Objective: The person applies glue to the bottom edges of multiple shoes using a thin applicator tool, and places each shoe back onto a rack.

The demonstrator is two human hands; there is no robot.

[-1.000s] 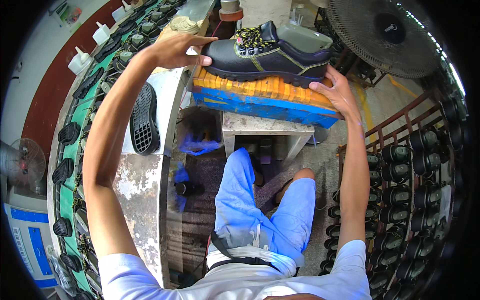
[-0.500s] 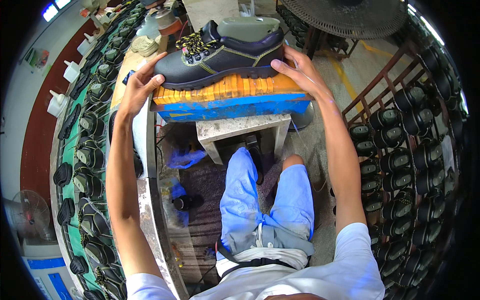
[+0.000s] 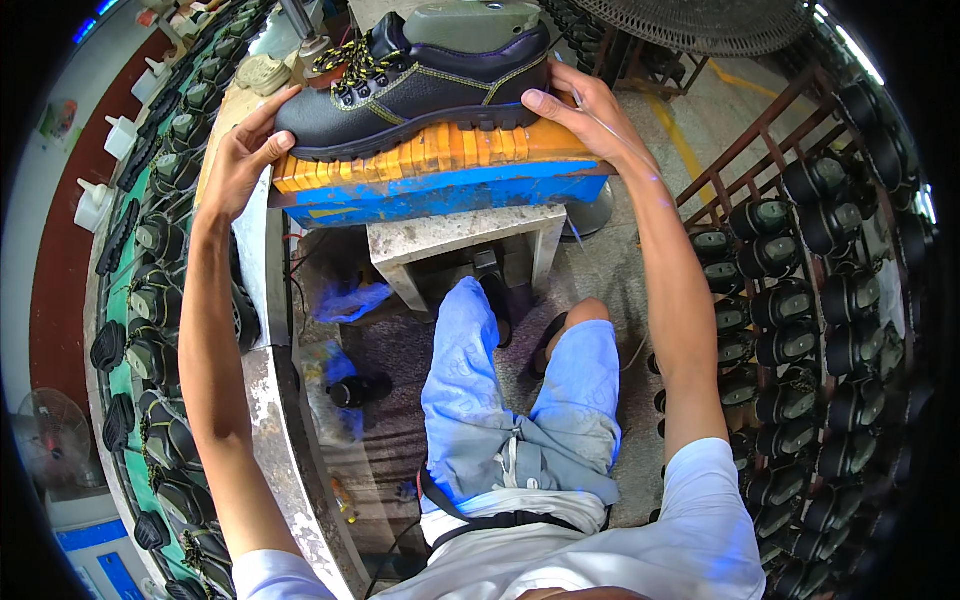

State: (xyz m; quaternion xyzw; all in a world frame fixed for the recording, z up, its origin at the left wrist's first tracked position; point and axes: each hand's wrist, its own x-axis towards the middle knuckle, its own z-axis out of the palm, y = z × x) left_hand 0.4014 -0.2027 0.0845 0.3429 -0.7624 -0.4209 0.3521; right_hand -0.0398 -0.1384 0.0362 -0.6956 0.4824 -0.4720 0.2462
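Note:
A black work shoe (image 3: pixel 420 90) with yellow stitching and yellow-black laces lies sole down on a ridged orange pad (image 3: pixel 440 150), its toe to the left. A grey-green last (image 3: pixel 470 25) fills its opening. The pad tops a blue machine block (image 3: pixel 450 195). At the toe, my left hand (image 3: pixel 245 155) grips with thumb and fingers on the shoe's two sides. My right hand (image 3: pixel 585 110) holds the heel, its thumb along the near side and the other fingers partly hidden behind.
On my left runs a green conveyor (image 3: pixel 125 380) carrying several shoes, with white squeeze bottles (image 3: pixel 95 205) beside it. Behind the laces stands a metal rod (image 3: pixel 298 18). To the right are a rack of shoes (image 3: pixel 790 300) and a large fan (image 3: pixel 700 25). A pale stand (image 3: pixel 465 232) supports the block.
The view has shifted, so the shoe, pad and both hands appear slightly farther left and higher. A metal rod now shows behind the laces. Both hands keep their grip on the shoe.

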